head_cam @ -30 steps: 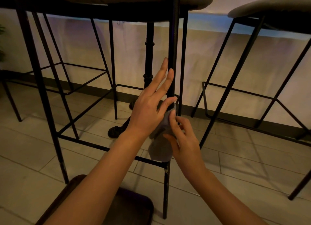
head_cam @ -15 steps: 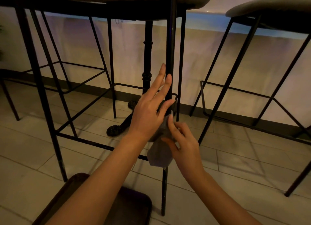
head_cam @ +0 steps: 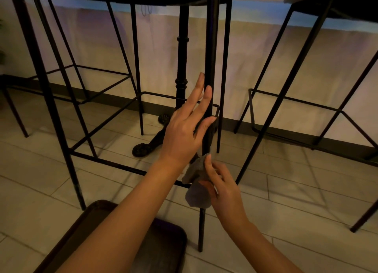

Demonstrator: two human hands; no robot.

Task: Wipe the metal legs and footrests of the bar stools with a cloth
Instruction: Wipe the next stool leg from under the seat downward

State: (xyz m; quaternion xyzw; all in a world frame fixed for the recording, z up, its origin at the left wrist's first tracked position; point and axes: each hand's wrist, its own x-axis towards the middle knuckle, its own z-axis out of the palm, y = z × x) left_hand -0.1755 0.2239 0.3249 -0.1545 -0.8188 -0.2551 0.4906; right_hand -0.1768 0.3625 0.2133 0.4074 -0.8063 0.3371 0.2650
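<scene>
Bracing with the left hand (head_cam: 184, 135), fingers straight against the upright front leg (head_cam: 210, 54). Pinching the grey cloth (head_cam: 197, 182) in the right hand (head_cam: 223, 189), wrapping it low on that leg by the footrest bar (head_cam: 114, 162). Leaving bare metal running below toward the floor, open tile (head_cam: 286, 201) lying rightward.

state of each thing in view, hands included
left hand: fingers straight, against the stool leg
right hand: grips the cloth
cloth: bunched, pressed on the leg at footrest level
stool leg: upright, foot on floor
tray: flat on floor
</scene>
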